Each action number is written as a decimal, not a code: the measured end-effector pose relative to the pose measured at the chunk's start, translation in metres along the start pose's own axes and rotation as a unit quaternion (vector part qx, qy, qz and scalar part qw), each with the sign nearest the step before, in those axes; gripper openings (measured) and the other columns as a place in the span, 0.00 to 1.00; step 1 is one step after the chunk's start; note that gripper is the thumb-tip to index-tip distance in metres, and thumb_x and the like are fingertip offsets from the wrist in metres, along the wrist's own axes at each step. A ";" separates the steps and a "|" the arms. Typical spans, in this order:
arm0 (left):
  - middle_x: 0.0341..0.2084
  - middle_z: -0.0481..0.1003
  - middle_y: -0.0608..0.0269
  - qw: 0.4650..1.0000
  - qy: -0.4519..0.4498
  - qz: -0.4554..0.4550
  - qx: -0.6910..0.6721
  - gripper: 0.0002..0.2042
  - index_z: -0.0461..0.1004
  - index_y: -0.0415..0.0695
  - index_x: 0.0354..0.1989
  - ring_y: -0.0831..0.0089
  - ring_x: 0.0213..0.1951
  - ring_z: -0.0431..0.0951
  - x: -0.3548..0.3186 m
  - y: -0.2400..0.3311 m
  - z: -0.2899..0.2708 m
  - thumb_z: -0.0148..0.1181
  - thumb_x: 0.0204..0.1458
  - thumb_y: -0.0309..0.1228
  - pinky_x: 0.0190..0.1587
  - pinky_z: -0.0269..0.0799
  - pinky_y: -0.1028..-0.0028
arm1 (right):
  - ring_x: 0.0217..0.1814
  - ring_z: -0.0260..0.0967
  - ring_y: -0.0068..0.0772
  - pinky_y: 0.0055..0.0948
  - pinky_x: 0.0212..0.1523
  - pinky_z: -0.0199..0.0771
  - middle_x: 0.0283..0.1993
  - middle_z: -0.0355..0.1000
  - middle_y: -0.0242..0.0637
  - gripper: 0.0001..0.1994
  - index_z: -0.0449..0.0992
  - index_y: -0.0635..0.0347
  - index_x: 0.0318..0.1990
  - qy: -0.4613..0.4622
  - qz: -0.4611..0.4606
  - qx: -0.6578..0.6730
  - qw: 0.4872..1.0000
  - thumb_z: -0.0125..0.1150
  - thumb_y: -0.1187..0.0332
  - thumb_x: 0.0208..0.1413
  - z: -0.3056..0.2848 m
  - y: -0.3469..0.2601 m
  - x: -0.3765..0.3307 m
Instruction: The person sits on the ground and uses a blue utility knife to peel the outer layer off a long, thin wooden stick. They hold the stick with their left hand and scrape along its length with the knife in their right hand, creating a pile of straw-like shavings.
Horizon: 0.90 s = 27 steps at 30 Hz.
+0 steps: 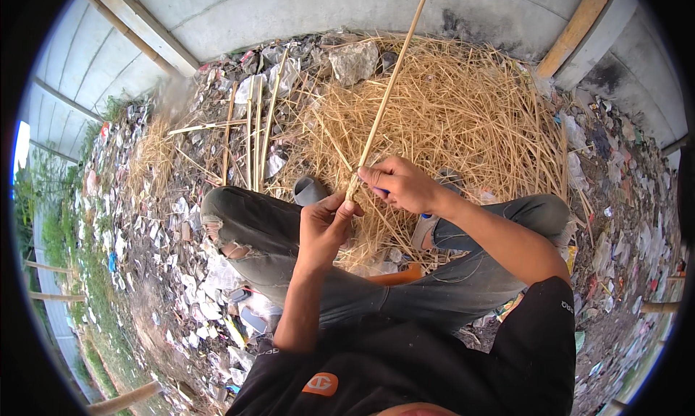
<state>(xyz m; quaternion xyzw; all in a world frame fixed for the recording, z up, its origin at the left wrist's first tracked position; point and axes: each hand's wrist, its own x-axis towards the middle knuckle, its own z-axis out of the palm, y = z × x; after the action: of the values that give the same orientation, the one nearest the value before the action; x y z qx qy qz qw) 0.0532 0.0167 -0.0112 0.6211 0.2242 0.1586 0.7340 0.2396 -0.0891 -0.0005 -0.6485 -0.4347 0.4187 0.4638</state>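
A long, thin bamboo stick rises from between my hands toward the far wall, tilted to the right. My left hand pinches its lower end between thumb and fingers. Just above that, at a rough, frayed-looking stretch of the stick, the thumb and fingertips of my right hand close on it. A slim blue object is tucked in my right fist, showing at both sides of the palm; its kind is hidden. A thin side strip slants up left from the joint.
Loose straw is heaped beyond my knees. Several split bamboo strips lie at the left, near a stone. An orange object sits between my crossed legs. Litter covers the ground; a concrete wall stands behind.
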 end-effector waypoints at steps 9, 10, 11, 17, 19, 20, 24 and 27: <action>0.36 0.80 0.62 0.976 0.082 0.107 0.172 0.16 0.74 0.29 0.55 0.85 0.35 0.72 0.000 -0.018 0.014 0.61 0.60 0.24 0.38 0.70 0.80 | 0.16 0.56 0.18 0.28 0.20 0.56 0.13 0.62 0.26 0.22 0.73 0.61 0.20 0.081 -0.119 -0.138 0.980 0.68 0.54 0.58 0.009 -0.014 -0.006; 0.35 0.80 0.63 0.971 0.091 0.111 0.193 0.16 0.75 0.29 0.55 0.85 0.35 0.72 0.000 -0.019 0.013 0.61 0.61 0.24 0.38 0.70 0.80 | 0.17 0.56 0.18 0.28 0.20 0.55 0.13 0.62 0.26 0.21 0.73 0.61 0.20 0.080 -0.126 -0.126 0.981 0.68 0.56 0.57 0.010 -0.014 -0.006; 0.35 0.80 0.63 0.965 0.100 0.114 0.213 0.15 0.75 0.29 0.54 0.86 0.35 0.71 -0.001 -0.020 0.013 0.61 0.61 0.24 0.38 0.69 0.81 | 0.17 0.56 0.17 0.28 0.20 0.55 0.13 0.61 0.26 0.19 0.74 0.61 0.21 0.055 -0.121 -0.112 0.985 0.68 0.57 0.57 0.008 -0.016 -0.006; 0.20 0.71 0.74 0.998 -0.017 -0.006 0.056 0.10 0.79 0.32 0.43 0.90 0.23 0.63 -0.008 0.000 0.008 0.59 0.63 0.28 0.25 0.57 0.83 | 0.18 0.56 0.16 0.27 0.21 0.55 0.14 0.61 0.25 0.13 0.77 0.61 0.24 -0.069 -0.152 0.028 0.985 0.66 0.63 0.57 -0.007 -0.015 -0.010; 0.17 0.67 0.77 1.000 -0.023 -0.014 0.010 0.11 0.79 0.33 0.42 0.91 0.20 0.59 -0.010 0.006 0.008 0.58 0.64 0.31 0.23 0.52 0.83 | 0.18 0.56 0.17 0.27 0.20 0.56 0.14 0.62 0.26 0.13 0.77 0.61 0.24 -0.079 -0.132 0.056 0.986 0.66 0.63 0.56 -0.013 -0.019 -0.010; 0.16 0.65 0.78 0.999 -0.026 -0.019 -0.013 0.11 0.79 0.34 0.41 0.91 0.19 0.57 -0.011 0.007 0.007 0.57 0.65 0.32 0.22 0.50 0.82 | 0.17 0.57 0.17 0.27 0.20 0.56 0.14 0.63 0.26 0.14 0.77 0.61 0.24 -0.033 -0.125 -0.019 0.991 0.66 0.62 0.56 -0.016 -0.021 -0.010; 0.17 0.66 0.76 0.999 -0.006 -0.034 -0.026 0.14 0.78 0.34 0.46 0.90 0.18 0.57 -0.014 0.002 -0.002 0.51 0.68 0.34 0.21 0.50 0.83 | 0.20 0.70 0.35 0.37 0.25 0.67 0.18 0.71 0.39 0.20 0.76 0.62 0.25 0.074 -0.097 -0.207 0.971 0.61 0.53 0.59 -0.014 -0.041 -0.013; 0.20 0.69 0.72 0.998 0.007 -0.048 -0.039 0.15 0.75 0.34 0.52 0.90 0.17 0.58 -0.011 0.003 -0.001 0.48 0.70 0.33 0.19 0.51 0.83 | 0.25 0.73 0.50 0.44 0.31 0.71 0.21 0.73 0.45 0.21 0.77 0.63 0.33 0.094 -0.099 -0.171 0.976 0.53 0.52 0.65 -0.008 -0.033 -0.013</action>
<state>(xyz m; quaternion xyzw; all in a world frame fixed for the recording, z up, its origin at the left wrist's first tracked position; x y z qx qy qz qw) 0.0436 0.0125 -0.0067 0.5795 0.2526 0.1361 0.7628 0.2374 -0.0972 0.0353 -0.7084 -0.5166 0.2272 0.4238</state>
